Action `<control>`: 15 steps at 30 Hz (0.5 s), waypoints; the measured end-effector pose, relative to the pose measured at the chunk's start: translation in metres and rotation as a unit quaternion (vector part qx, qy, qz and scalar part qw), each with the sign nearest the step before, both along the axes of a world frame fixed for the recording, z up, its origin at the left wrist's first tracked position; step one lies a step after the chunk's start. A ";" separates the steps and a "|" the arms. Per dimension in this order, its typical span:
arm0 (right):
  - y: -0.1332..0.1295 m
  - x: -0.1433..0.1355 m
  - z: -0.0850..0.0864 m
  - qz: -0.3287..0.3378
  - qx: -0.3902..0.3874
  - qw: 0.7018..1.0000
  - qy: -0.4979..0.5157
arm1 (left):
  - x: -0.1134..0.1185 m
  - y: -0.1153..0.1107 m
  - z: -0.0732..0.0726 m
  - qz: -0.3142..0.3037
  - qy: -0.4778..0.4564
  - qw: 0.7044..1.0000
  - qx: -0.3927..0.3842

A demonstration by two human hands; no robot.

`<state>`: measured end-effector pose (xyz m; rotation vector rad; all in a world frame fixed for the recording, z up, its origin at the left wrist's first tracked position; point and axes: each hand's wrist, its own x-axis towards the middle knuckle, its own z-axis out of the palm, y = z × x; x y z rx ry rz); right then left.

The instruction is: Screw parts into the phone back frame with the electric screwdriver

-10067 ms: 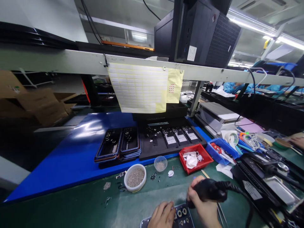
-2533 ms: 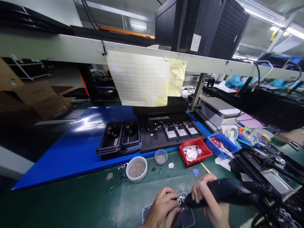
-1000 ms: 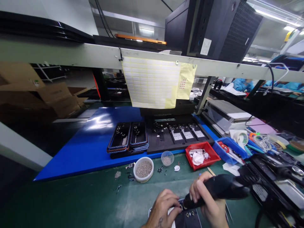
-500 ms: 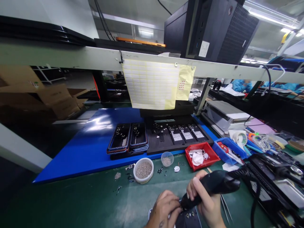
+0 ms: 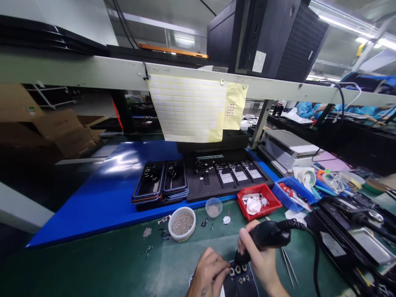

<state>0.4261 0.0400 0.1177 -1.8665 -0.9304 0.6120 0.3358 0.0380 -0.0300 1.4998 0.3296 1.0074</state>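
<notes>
My right hand (image 5: 258,258) is wrapped round a black corded electric screwdriver (image 5: 266,238), which leans with its tip end down at the top edge of a phone (image 5: 239,287). The phone has a dark back with ring-shaped camera openings and a light blue frame; its lower part is cut off by the picture edge. On the phone's left side lies my left hand (image 5: 210,272), thumb and fingers pinched together close to the screwdriver tip. Whatever those fingers hold is hidden. Steel tweezers (image 5: 288,266) lie to the right of my right hand.
A white tub of small screws (image 5: 182,225), a smaller clear cup (image 5: 213,207), a red bin (image 5: 259,202) and a blue bin (image 5: 293,194) stand beyond my hands. Stacked phone frames (image 5: 150,181) sit on a blue mat (image 5: 93,198). A shelf beam (image 5: 123,70) crosses above.
My view has shifted slightly, so the scene sits further left. The screwdriver has moved over the phone's top edge, and more of the camera rings show. My left hand still pinches there.
</notes>
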 end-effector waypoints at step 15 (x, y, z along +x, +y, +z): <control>-0.002 -0.003 0.000 0.017 -0.013 1.000 -0.020 | -0.001 0.001 0.005 -0.014 -0.002 1.000 -0.022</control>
